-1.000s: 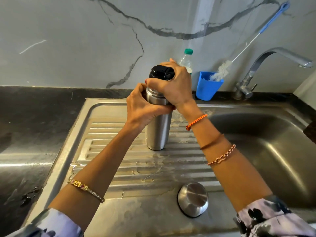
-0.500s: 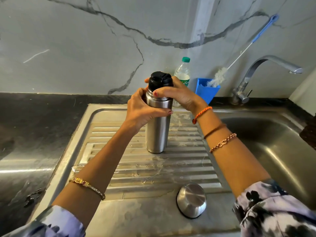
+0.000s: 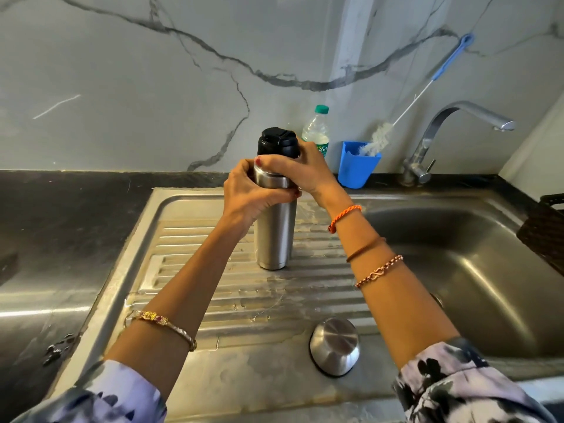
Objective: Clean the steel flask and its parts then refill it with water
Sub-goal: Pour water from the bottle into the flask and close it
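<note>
**Both hands on upright flask, drainboard**

The tall cylindrical brushed-steel flask (image 3: 276, 236) stands upright on the ribbed stainless drainboard (image 3: 195, 270) of the sink, left of the basin (image 3: 476, 270). Its black plastic stopper lid (image 3: 277, 141) sits on the neck.

The left hand (image 3: 247, 196) wraps the upper body of the flask from the left; fingers curl round the steel shoulder, and one red-painted fingertip shows at the front right edge. The right hand (image 3: 300, 169) comes in from the right and curls over the junction of lid and neck, thumb across the front, fingers round the far side.

Hidden: the seam between lid and flask lies under the right hand, so whether the lid is seated or loosened cannot be told. The right fingertips behind the lid are out of sight.

A domed steel cup (image 3: 334, 346) lies mouth-down on the drainboard near the front edge, well apart from the flask. Its rim is partly in shadow.
</note>
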